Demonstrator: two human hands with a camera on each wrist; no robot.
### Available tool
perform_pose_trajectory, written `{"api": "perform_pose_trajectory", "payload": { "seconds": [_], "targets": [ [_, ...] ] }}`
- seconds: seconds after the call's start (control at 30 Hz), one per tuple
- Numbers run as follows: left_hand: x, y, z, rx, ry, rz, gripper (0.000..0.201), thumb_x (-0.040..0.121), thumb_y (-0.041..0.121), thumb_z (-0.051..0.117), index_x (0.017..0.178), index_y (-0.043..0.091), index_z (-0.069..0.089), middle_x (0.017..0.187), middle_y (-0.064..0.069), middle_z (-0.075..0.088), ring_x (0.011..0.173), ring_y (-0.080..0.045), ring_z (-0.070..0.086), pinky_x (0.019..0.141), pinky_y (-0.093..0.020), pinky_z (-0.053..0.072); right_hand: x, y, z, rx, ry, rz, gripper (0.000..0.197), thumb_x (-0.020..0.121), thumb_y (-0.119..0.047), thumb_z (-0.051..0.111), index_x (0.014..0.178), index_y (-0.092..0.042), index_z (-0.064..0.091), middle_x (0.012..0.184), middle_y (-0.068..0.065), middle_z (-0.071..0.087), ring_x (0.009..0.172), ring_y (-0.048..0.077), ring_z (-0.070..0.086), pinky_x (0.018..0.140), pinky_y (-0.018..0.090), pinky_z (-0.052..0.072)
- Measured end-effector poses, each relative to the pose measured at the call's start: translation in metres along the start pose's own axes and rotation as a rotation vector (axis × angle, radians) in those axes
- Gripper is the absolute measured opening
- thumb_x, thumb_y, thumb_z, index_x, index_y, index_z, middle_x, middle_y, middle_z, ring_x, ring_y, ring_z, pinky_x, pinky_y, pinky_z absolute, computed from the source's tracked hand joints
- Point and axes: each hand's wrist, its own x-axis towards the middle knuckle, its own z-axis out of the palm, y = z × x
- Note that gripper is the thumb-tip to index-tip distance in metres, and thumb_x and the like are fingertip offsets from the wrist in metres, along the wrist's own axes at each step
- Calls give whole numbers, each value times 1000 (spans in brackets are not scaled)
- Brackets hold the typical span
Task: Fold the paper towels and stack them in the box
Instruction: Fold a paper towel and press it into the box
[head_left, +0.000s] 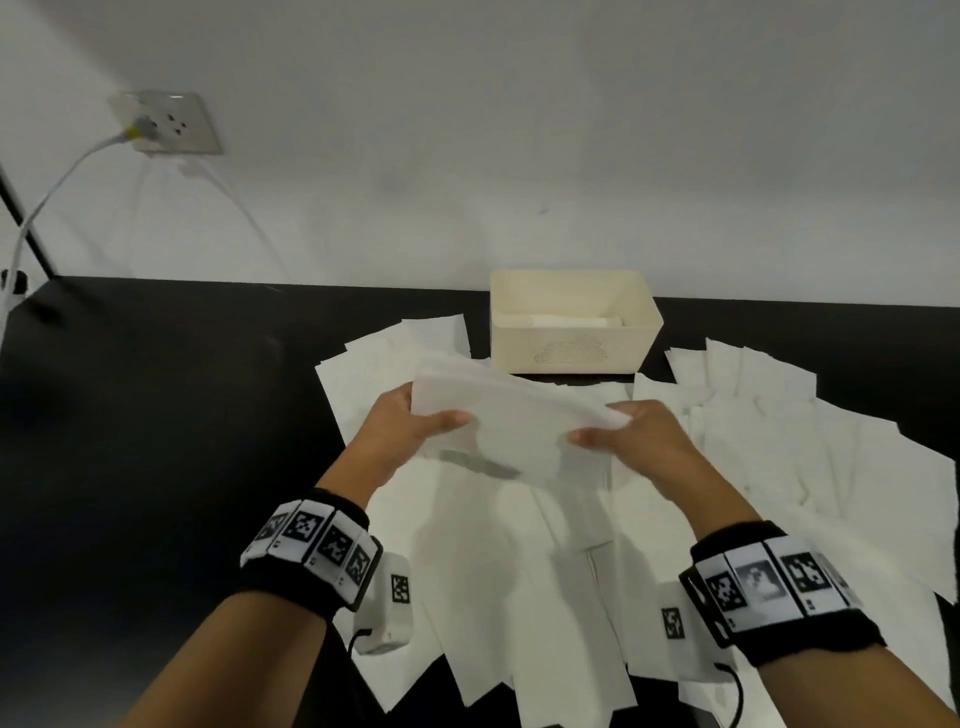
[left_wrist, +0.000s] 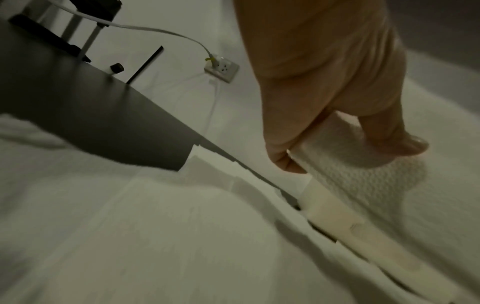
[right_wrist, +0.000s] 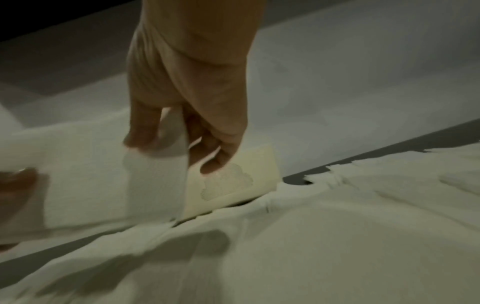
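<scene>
Both hands, left and right, pinched the ends of a folded paper towel above the table's middle, near the box by the far edge; light, limp, best held by its edges

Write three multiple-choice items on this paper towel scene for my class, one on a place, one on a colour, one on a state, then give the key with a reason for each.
1. Where does the box stand?
A. at the table's far edge by the wall
B. on the floor
C. between the person's wrists

2. What colour is the table?
A. white
B. black
C. red

3. How is the folded paper towel held?
A. by the left hand alone
B. by no hand, lying in the box
C. by both hands, the right hand at its other end

Key:
1 A, the box sits against the wall behind the loose towels.
2 B, dark surface shows around the towels.
3 C, each hand pinches one end above the table.
</scene>
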Motion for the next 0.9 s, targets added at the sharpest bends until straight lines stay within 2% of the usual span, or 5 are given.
{"api": "perform_pose_trajectory", "payload": {
  "seconds": [0.13,0.43,0.6,0.77,0.9],
  "targets": [
    [4,-26,12,-40,31,-1,23,73,-3,74,81,12,58,81,-2,60,80,-17,56,72,-23,46,10,14,7,272,64,-22,26,66,-4,81,81,-20,68,90,5,70,89,25,65,78,27,51],
    [14,-36,26,35,23,-2,31,72,2,78,88,20,60,87,3,61,79,-13,56,58,-11,47,22,36,24,234,-37,15,42,74,4,73,103,-23,61,99,3,64,95,22,58,72,26,48],
    [38,2,31,119,101,37,39,81,13,72,116,13,57,111,-5,63,104,-24,59,85,-31,49,50,6,1,201,97,-26,47,78,2,70,119,-15,56,114,8,62,107,27,59,92,40,50],
    [94,61,50,304,225,157,49,86,16,66,129,8,43,122,-8,57,111,-23,55,84,-24,43,92,-50,-37,159,288,-128,62,86,1,62,137,-24,39,108,4,54,97,18,50,84,32,47],
    [132,82,72,397,243,212,48,91,4,57,132,5,32,114,-15,54,88,-20,53,70,-22,43,134,-66,-51,-24,387,-199,62,90,-1,54,140,-31,33,85,0,51,78,16,50,68,23,42]
  ]
}}
